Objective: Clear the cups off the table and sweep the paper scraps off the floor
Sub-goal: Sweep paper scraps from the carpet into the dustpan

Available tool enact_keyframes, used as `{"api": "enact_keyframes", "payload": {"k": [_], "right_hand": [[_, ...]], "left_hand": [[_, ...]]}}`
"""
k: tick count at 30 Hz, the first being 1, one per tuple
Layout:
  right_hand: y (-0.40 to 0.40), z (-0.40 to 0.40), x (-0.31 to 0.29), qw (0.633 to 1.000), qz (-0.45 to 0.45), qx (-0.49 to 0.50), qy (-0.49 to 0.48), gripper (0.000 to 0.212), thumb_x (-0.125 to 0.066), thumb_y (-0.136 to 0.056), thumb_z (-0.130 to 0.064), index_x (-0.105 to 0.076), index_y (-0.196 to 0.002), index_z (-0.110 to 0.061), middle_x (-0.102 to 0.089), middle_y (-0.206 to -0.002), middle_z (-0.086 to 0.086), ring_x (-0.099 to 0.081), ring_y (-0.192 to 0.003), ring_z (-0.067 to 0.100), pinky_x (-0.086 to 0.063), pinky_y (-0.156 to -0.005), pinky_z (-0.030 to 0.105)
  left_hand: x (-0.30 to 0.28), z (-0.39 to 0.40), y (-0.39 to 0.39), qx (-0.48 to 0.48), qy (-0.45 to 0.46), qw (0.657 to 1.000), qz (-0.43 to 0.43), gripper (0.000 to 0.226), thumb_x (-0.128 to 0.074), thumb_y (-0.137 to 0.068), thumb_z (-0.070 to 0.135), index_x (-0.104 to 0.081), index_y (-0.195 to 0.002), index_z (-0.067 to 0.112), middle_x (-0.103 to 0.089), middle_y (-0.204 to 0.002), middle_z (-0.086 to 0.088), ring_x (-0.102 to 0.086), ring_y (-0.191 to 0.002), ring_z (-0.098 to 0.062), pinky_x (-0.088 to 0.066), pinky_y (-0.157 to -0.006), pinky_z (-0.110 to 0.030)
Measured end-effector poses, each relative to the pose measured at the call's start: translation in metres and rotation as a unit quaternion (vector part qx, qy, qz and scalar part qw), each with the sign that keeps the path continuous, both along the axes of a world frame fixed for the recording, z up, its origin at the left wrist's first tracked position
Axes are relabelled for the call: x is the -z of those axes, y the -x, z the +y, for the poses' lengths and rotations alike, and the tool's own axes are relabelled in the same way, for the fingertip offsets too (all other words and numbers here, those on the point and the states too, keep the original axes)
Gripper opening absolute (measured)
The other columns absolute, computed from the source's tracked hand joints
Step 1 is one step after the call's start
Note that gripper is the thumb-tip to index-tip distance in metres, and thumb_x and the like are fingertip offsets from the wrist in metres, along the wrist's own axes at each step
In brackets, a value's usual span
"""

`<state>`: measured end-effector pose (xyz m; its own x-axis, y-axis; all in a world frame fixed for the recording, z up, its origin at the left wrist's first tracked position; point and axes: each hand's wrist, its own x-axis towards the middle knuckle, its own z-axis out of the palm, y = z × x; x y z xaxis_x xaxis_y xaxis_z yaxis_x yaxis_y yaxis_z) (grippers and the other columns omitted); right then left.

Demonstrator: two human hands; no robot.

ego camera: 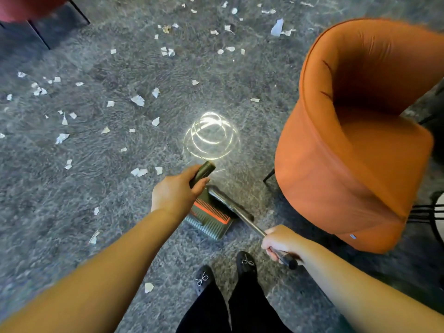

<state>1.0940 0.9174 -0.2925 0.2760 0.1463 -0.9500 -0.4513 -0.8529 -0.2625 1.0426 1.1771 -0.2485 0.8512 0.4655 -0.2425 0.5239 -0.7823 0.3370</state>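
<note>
My left hand grips the dark top of the dustpan handle. Below it the dustpan, dark with a comb edge and a red strip, stands on the grey floor. My right hand grips a metal broom handle near its black end cap; the handle runs up-left to the dustpan, and the broom head is hidden there. Several white paper scraps lie scattered over the floor to the left and far ahead, with one scrap near my feet. No cups or table top are in view.
An orange tub chair stands close on the right, its black leg near the dustpan. A red chair with dark legs sits at the far left corner. A bright lamp reflection shines on the floor. My shoes are below.
</note>
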Motion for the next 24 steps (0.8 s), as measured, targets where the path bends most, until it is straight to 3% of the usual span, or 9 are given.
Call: {"api": "enact_keyframes", "payload": {"k": [2, 4, 8, 13, 17, 19, 20, 22, 24], "right_hand": [[0.002, -0.005, -0.004, 1.000, -0.010, 0.009, -0.016, 0.035, -0.051, -0.081, 0.003, -0.059, -0.114, 0.011, -0.053, -0.060, 0.011, -0.049, -0.046, 0.022, -0.038, -0.045, 0.023], [-0.001, -0.010, -0.011, 0.998, -0.012, 0.056, -0.029, 0.032, -0.050, -0.084, 0.006, -0.057, -0.115, 0.009, -0.052, -0.059, 0.015, -0.047, -0.042, 0.020, -0.035, -0.038, 0.020], [-0.014, -0.020, -0.021, 0.989, -0.028, 0.138, -0.044, 0.011, -0.049, -0.086, 0.007, -0.054, -0.078, 0.001, -0.048, -0.057, 0.014, -0.043, -0.041, 0.020, -0.033, -0.035, 0.017], [-0.042, -0.017, -0.010, 0.995, -0.065, 0.074, 0.002, 0.016, -0.048, -0.087, 0.003, -0.051, -0.072, -0.001, -0.052, -0.056, 0.016, -0.047, -0.046, 0.022, -0.037, -0.039, 0.023], [-0.055, -0.004, 0.004, 0.997, -0.045, 0.006, 0.058, 0.019, -0.046, -0.091, -0.003, -0.048, -0.071, -0.005, -0.053, -0.040, 0.007, -0.045, -0.031, 0.019, -0.037, -0.046, 0.021], [-0.053, -0.003, 0.007, 0.997, -0.033, -0.038, 0.061, 0.023, -0.048, -0.088, -0.006, -0.057, -0.067, -0.002, -0.055, -0.046, 0.008, -0.048, -0.036, 0.020, -0.048, -0.054, 0.029], [-0.050, -0.003, 0.007, 0.996, -0.029, -0.064, 0.060, 0.021, -0.050, -0.085, -0.006, -0.064, -0.070, -0.002, -0.057, -0.051, 0.009, -0.051, -0.044, 0.022, -0.054, -0.064, 0.036], [-0.042, -0.005, 0.003, 0.992, -0.028, -0.110, 0.050, 0.030, -0.052, -0.080, -0.005, -0.072, -0.102, -0.001, -0.058, -0.046, -0.001, -0.054, -0.053, 0.021, -0.054, -0.073, 0.038], [-0.033, -0.006, -0.001, 0.990, -0.018, -0.141, 0.026, 0.044, -0.049, -0.085, -0.001, -0.054, -0.126, 0.012, -0.054, -0.038, -0.010, -0.055, -0.045, 0.009, -0.053, -0.072, 0.031]], "left_hand": [[-0.002, -0.001, 0.001, 0.000, 0.000, 1.000, 0.008, 0.040, -0.046, -0.092, 0.059, -0.048, -0.130, 0.049, -0.068, -0.085, -0.001, -0.064, -0.078, -0.025, -0.039, -0.057, -0.028], [-0.004, -0.001, 0.004, 0.000, 0.003, 1.000, 0.013, 0.039, -0.046, -0.092, 0.059, -0.048, -0.130, 0.049, -0.067, -0.081, 0.002, -0.062, -0.072, -0.023, -0.041, -0.054, -0.028], [-0.006, 0.004, 0.014, -0.009, 0.013, 1.000, 0.019, 0.039, -0.045, -0.091, 0.060, -0.048, -0.129, 0.051, -0.063, -0.075, 0.003, -0.058, -0.066, -0.021, -0.044, -0.053, -0.029], [-0.009, 0.003, 0.015, -0.017, 0.012, 0.999, 0.030, 0.040, -0.044, -0.092, 0.060, -0.047, -0.130, 0.051, -0.059, -0.071, 0.003, -0.055, -0.064, -0.021, -0.040, -0.050, -0.028], [-0.010, 0.004, 0.013, 0.001, -0.017, 0.998, 0.055, 0.041, -0.042, -0.092, 0.062, -0.044, -0.131, 0.053, -0.054, -0.069, 0.005, -0.053, -0.064, -0.020, -0.039, -0.052, -0.027], [-0.011, 0.007, 0.012, 0.004, -0.018, 0.998, 0.056, 0.041, -0.042, -0.091, 0.063, -0.044, -0.132, 0.054, -0.057, -0.072, 0.005, -0.059, -0.069, -0.022, -0.042, -0.056, -0.028], [-0.011, 0.008, 0.011, 0.003, -0.017, 0.998, 0.054, 0.042, -0.042, -0.091, 0.063, -0.044, -0.132, 0.054, -0.059, -0.075, 0.004, -0.062, -0.073, -0.023, -0.043, -0.057, -0.028], [-0.011, 0.010, 0.009, 0.005, -0.022, 0.998, 0.050, 0.041, -0.042, -0.091, 0.063, -0.045, -0.131, 0.053, -0.061, -0.078, 0.002, -0.063, -0.075, -0.024, -0.043, -0.058, -0.029], [-0.011, 0.010, 0.008, 0.006, -0.026, 0.998, 0.049, 0.041, -0.041, -0.091, 0.063, -0.045, -0.131, 0.052, -0.060, -0.077, 0.003, -0.062, -0.074, -0.025, -0.043, -0.057, -0.029]]}}
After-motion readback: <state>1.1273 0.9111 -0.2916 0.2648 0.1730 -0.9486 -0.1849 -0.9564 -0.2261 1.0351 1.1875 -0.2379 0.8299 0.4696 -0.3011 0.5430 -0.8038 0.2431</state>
